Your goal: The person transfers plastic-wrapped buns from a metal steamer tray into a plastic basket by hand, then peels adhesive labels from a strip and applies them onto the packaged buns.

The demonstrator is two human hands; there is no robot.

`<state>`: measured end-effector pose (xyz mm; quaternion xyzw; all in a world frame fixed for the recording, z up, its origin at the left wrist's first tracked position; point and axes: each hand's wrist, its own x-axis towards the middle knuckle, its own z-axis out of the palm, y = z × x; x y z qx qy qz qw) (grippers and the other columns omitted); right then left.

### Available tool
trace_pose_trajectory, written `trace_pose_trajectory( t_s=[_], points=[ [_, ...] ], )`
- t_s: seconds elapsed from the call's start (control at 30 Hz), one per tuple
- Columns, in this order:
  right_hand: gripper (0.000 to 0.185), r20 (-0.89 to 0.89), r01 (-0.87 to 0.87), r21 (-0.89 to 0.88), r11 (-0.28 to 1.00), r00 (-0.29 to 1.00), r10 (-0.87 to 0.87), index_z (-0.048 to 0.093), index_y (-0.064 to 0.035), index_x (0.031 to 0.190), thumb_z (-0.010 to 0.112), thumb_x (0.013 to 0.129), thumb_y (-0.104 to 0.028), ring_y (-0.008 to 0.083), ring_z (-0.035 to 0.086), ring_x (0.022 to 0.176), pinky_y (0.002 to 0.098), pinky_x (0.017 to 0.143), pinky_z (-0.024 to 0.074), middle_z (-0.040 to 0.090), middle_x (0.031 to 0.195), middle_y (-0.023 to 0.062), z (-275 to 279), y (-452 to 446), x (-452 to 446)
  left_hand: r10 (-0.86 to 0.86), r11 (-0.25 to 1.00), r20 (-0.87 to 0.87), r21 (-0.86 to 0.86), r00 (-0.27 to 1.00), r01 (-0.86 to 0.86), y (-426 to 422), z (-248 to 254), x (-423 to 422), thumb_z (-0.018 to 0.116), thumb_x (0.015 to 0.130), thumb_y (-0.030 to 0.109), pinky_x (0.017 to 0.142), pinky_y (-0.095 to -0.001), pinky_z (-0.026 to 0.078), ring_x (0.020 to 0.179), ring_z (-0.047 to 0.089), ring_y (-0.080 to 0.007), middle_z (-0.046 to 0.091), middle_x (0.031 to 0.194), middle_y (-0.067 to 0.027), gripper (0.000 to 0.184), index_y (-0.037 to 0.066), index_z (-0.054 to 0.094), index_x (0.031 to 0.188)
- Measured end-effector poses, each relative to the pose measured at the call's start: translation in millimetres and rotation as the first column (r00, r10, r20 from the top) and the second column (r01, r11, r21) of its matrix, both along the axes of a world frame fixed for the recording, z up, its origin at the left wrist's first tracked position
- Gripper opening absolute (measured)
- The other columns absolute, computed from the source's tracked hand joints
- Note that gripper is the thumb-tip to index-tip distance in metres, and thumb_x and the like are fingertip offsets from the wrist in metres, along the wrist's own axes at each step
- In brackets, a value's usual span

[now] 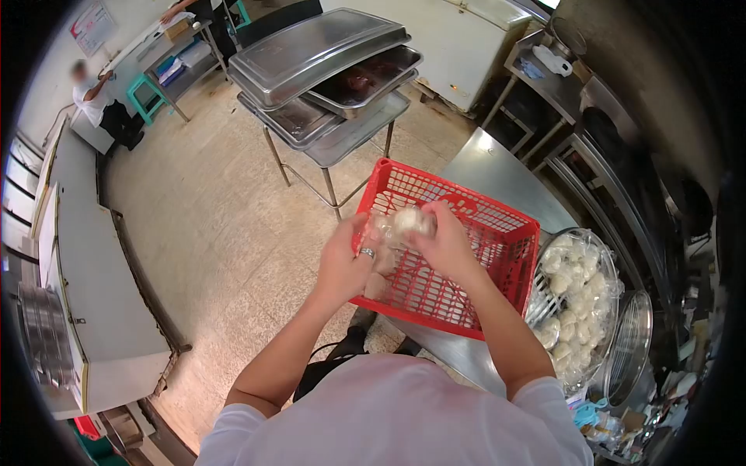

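A red plastic crate (497, 208) with slotted sides stands before me on a metal table. Over its left part, my left hand (346, 260), with a ring on one finger, grips a clear plastic bag of white buns (410, 220). My right hand (447, 242) has its fingers closed on the bag's other side, slightly smeared by motion. Below the bag, more pale wrapped buns (378, 284) lie in the crate along its left wall. To the right of the crate, a round metal rack holds many bagged white buns (575, 307).
A steel stand (353, 136) carries stacked metal trays and a lid ahead. A white chest freezer (466, 46) is behind it. Another round rack (628, 346) leans at the right. A person (105, 101) sits far left near a green stool (146, 97).
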<state>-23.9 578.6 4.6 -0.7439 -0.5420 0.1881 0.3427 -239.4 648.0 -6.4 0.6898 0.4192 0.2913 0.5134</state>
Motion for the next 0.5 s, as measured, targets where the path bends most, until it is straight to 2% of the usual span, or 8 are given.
trace_pose_trajectory(
  t_s=[0.07,0.1,0.17,0.2,0.27,0.37,0.47,0.5],
  points=[
    [0.05,-0.101,0.001,-0.072,0.997,0.995,-0.008,0.065,0.0013,0.12,0.081,0.088,-0.034,0.0425,0.068,0.109,0.0481,0.094,0.0538,0.072,0.109,0.0249,-40,45,15,0.037,0.97,-0.237,0.242,0.971,0.022,13,-24,-7,0.065,0.101,0.028,0.1,-0.0459,0.054,0.12,0.064,-0.0445,0.057,0.14,-0.0321,0.067,-0.008,0.041,0.152],
    [0.05,-0.151,-0.026,-0.129,0.991,0.988,0.006,0.067,0.0011,0.12,0.079,0.09,-0.037,0.0422,0.068,0.11,0.0485,0.095,0.0537,0.072,0.11,0.0254,-67,67,23,0.077,0.934,-0.346,0.353,0.935,0.054,17,-34,-10,0.066,0.099,0.026,0.1,-0.0473,0.054,0.119,0.064,-0.0473,0.056,0.14,-0.0343,0.07,-0.009,0.039,0.153],
    [0.051,-0.254,-0.086,-0.237,0.968,0.967,0.024,0.07,0.0008,0.12,0.074,0.093,-0.043,0.0416,0.068,0.112,0.0493,0.096,0.0535,0.072,0.111,0.0262,-116,102,35,-0.043,0.97,-0.305,0.216,0.951,0.113,14,-47,-9,0.066,0.097,0.022,0.099,-0.0498,0.054,0.118,0.063,-0.0495,0.055,0.138,-0.0357,0.075,-0.009,0.032,0.156],
    [0.051,-0.099,-0.11,-0.295,0.949,0.991,0.084,0.071,0.0001,0.121,0.072,0.094,-0.043,0.0416,0.068,0.113,0.0499,0.097,0.0534,0.072,0.112,0.0266,-130,113,38,-0.101,0.978,-0.278,0.149,0.955,0.147,14,-50,-7,0.066,0.096,0.02,0.099,-0.0511,0.054,0.117,0.062,-0.0506,0.055,0.137,-0.0365,0.077,-0.01,0.029,0.157],
    [0.05,0.2,-0.118,-0.415,0.902,0.955,0.217,0.073,-0.0013,0.122,0.069,0.095,-0.043,0.0417,0.068,0.113,0.0511,0.1,0.0531,0.072,0.114,0.0273,-147,126,41,-0.126,0.984,-0.339,0.075,0.932,0.16,15,-37,-6,0.064,0.096,0.017,0.102,-0.0507,0.052,0.121,0.061,-0.0512,0.055,0.139,-0.036,0.079,-0.007,0.025,0.161],
    [0.042,0.12,0.124,-0.183,0.975,0.987,-0.103,0.073,-0.0026,0.124,0.069,0.096,-0.034,0.0411,0.067,0.117,0.0484,0.103,0.0532,0.071,0.121,0.027,-118,116,8,-0.151,0.984,-0.359,0.039,0.921,0.176,17,-37,-7,0.061,0.096,0.014,0.102,-0.0515,0.051,0.122,0.06,-0.0521,0.055,0.139,-0.0351,0.079,-0.005,0.022,0.162],
    [0.045,0.193,0.051,-0.168,0.985,0.981,-0.018,0.072,-0.0014,0.127,0.07,0.096,-0.034,0.0417,0.065,0.122,0.047,0.105,0.0521,0.07,0.124,0.0286,-105,106,-6,-0.158,0.978,-0.35,0.076,0.923,0.196,22,-44,-6,0.063,0.093,0.011,0.1,-0.0518,0.052,0.119,0.061,-0.0516,0.055,0.137,-0.0342,0.083,-0.008,0.021,0.162],
    [0.047,0.11,0.0,-0.208,0.978,0.994,0.023,0.071,-0.0011,0.129,0.071,0.095,-0.034,0.0424,0.065,0.122,0.0472,0.105,0.052,0.069,0.126,0.0285,-106,105,-1,-0.165,0.974,-0.353,0.088,0.921,0.209,22,-47,-7,0.065,0.092,0.011,0.099,-0.0517,0.053,0.118,0.061,-0.0513,0.055,0.137,-0.034,0.085,-0.009,0.021,0.161]
  ],
)
